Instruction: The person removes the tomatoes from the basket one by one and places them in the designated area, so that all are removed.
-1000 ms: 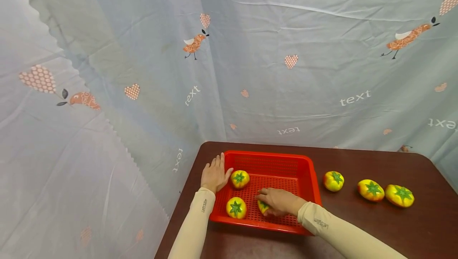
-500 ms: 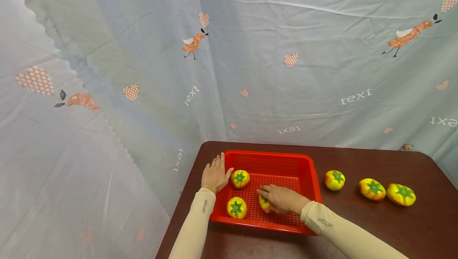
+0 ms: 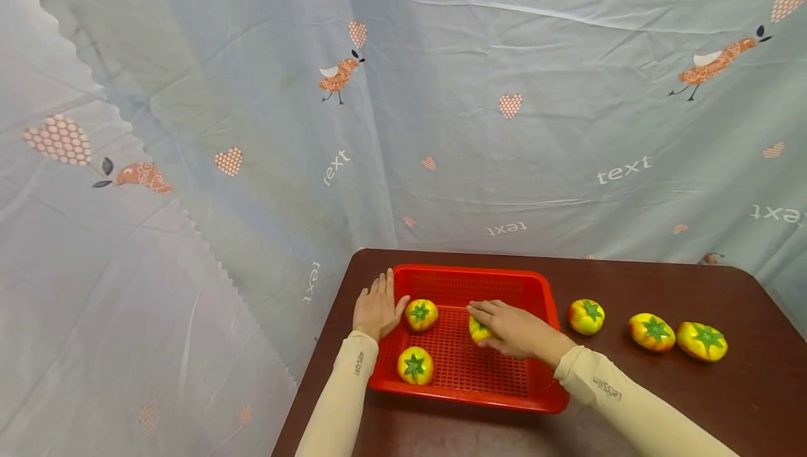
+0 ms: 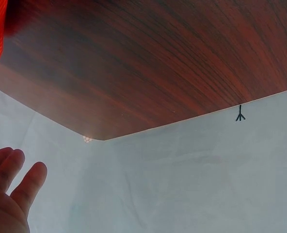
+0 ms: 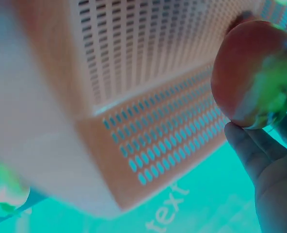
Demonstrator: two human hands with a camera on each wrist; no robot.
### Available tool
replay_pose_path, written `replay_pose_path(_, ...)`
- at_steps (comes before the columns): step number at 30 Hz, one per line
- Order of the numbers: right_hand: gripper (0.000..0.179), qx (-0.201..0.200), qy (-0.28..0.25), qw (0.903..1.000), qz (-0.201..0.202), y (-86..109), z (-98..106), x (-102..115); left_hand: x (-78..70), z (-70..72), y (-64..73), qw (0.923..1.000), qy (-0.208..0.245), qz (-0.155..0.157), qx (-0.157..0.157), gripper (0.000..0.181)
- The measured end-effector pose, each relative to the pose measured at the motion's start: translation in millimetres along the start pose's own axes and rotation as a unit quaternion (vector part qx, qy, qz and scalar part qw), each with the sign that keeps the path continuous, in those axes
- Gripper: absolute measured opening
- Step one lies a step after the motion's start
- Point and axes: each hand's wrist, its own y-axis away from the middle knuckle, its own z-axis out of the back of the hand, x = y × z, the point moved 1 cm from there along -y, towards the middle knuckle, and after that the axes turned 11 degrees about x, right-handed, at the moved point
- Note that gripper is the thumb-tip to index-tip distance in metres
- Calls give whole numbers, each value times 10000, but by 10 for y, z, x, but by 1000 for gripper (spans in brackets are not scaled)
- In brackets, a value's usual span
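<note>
My right hand [image 3: 520, 331] grips a yellow-and-red fruit [image 3: 479, 331] with a green star-shaped top, over the middle of the red plastic basket [image 3: 466, 398]. In the right wrist view the fruit [image 5: 252, 73] sits between the thumb and fingers, near the perforated basket wall [image 5: 163, 141]. My left hand [image 3: 376, 306] rests on the basket's left rim, its fingers straight and pointing away from me. Inside the basket, close to that hand, lies one similar fruit [image 3: 421, 315]; another fruit [image 3: 415, 365] lies nearer the front. The left wrist view shows only some fingers [image 4: 29, 187] of the left hand.
On the dark brown table [image 3: 630, 282], right of the basket, stand a rounder fruit [image 3: 586, 317] and two longer ones, a middle fruit [image 3: 652, 332] and a far-right fruit [image 3: 702, 341]. A patterned grey curtain [image 3: 441, 127] hangs behind and along the left side.
My right hand has moved the gripped fruit rightward and toward the back, from near the basket's front to its middle. The left hand has stayed on the rim.
</note>
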Motion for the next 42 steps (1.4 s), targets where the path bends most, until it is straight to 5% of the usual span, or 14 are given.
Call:
replay_pose_path(11, 64, -924, 108, 9956, -109, 335, 187, -218, 1, -10, -12, 10000, -26, 10, 27, 75)
replay_pose_path(20, 63, -1314, 142, 9910, -213, 524, 265, -386, 11, 3, 0, 9999, -50, -5, -139, 74)
replay_pose_path(42, 65, -1434, -62, 9844, -1015, 1259, 225, -861, -5, 4, 14, 10000, -29, 40, 7, 74)
